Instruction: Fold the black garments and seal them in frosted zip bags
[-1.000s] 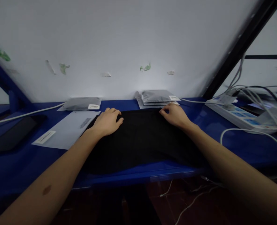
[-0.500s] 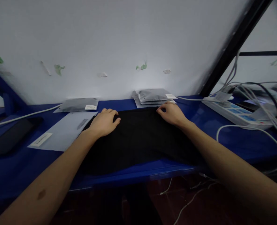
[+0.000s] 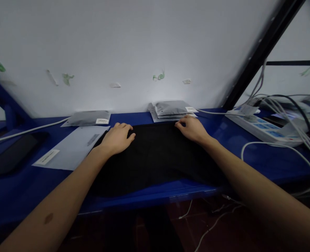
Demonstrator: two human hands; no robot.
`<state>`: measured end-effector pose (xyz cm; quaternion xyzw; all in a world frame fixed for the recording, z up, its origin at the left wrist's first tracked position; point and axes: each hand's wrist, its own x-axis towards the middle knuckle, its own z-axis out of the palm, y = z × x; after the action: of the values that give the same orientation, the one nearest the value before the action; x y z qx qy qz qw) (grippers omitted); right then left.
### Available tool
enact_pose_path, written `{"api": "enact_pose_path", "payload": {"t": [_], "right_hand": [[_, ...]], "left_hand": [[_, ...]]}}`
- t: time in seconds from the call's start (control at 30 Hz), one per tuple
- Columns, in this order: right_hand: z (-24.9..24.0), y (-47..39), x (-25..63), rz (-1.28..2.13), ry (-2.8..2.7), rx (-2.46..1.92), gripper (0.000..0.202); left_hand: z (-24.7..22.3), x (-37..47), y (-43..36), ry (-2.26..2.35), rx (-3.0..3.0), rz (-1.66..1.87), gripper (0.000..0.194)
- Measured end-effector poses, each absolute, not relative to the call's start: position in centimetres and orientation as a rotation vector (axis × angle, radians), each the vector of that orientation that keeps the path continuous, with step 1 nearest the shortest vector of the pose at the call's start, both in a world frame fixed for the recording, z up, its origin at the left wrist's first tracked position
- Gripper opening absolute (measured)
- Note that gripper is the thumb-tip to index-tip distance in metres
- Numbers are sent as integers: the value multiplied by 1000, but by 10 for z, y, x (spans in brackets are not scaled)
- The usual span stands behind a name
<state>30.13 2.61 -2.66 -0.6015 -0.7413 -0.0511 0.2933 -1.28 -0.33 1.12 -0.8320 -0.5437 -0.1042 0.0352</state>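
A black cloth, dark enough that its folds barely show, lies spread over the blue table between my arms. My left hand rests on its far left part, palm down, the thumb apart from the fingers. At the far right edge of the cloth, the thumb and fingertips of my right hand come together on the fabric. Left of the cloth lies a flat whitish plastic bag with a label, partly hidden by my left forearm.
Grey packets with labels lie along the wall: one packet at left, a stack of packets behind my right hand. A dark phone-like slab is far left. At right are a white power strip and tangled cables.
Both hands stay in nearly the same place on the cloth. The view has shifted very slightly; nothing else has visibly moved.
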Motion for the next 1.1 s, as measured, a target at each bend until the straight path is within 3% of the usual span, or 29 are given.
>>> {"api": "enact_pose_path", "payload": {"t": [0.13, 0.3, 0.6, 0.83, 1.1], "right_hand": [[-25, 26, 299, -64, -1880, -1635, 47], [-27, 35, 302, -50, -1824, -1641, 26], [-29, 41, 309, -48, -2041, -1649, 28], [-28, 39, 309, 43, -1907, -1677, 18], [-21, 33, 305, -18, -1811, -1643, 16]], "left_hand": [[17, -15, -8, -1669, -2612, -255, 45], [25, -18, -1, -1569, -2596, -333, 45], [21, -24, 41, -1597, -2524, -234, 40], [10, -36, 46, -1622, -2526, -508, 21], [22, -32, 36, -1689, -2484, -672, 16]]}}
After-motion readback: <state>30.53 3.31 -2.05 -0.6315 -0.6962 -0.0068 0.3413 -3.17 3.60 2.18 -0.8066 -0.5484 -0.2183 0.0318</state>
